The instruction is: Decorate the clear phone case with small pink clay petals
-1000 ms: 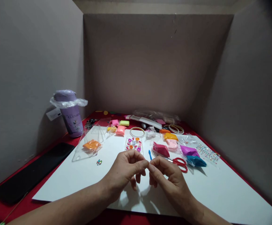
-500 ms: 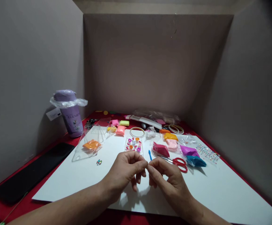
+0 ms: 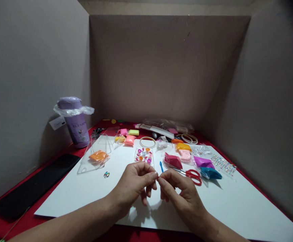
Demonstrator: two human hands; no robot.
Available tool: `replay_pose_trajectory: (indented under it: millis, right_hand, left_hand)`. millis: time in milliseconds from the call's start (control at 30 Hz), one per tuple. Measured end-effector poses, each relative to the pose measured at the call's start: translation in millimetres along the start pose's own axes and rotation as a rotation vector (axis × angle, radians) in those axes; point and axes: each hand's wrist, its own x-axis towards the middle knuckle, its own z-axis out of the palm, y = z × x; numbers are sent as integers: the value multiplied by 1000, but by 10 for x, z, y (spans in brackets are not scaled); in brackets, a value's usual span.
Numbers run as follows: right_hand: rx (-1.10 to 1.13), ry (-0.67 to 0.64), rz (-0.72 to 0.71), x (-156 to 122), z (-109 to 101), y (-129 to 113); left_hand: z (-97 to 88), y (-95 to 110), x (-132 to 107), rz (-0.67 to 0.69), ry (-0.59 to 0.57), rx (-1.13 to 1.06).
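Note:
Over the white board (image 3: 237, 201), my left hand (image 3: 138, 179) and my right hand (image 3: 181, 191) meet fingertip to fingertip. Each is closed in a pinch; a tiny reddish speck shows where they touch, too small to name. Just beyond the fingers lies a sheet of gem stickers (image 3: 144, 155), its near end hidden by my left hand. A blue modelling tool (image 3: 161, 166) and red-handled scissors (image 3: 193, 174) rest behind my right hand. To the left sits a small shiny flower of gems (image 3: 106, 174).
Clay packets surround the work: orange (image 3: 99, 156) on clear plates, dark red (image 3: 173, 160), purple (image 3: 204, 162) and teal (image 3: 211, 173). A rhinestone sheet (image 3: 224, 164) lies right. Bangles (image 3: 147, 142) are farther back. At left stand a purple tumbler (image 3: 77, 127) and a flat black slab (image 3: 35, 185).
The joined fingertips have shifted very slightly left, and a reddish speck shows more between them. Nothing else has visibly moved.

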Motion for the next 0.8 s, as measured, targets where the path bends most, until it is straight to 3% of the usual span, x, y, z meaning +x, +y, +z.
replay_pose_trajectory:
  millis: [800]
  right_hand:
    - [32,-1,24,3,-4,3]
  left_hand:
    - [1,-6,1,22,-3,-13]
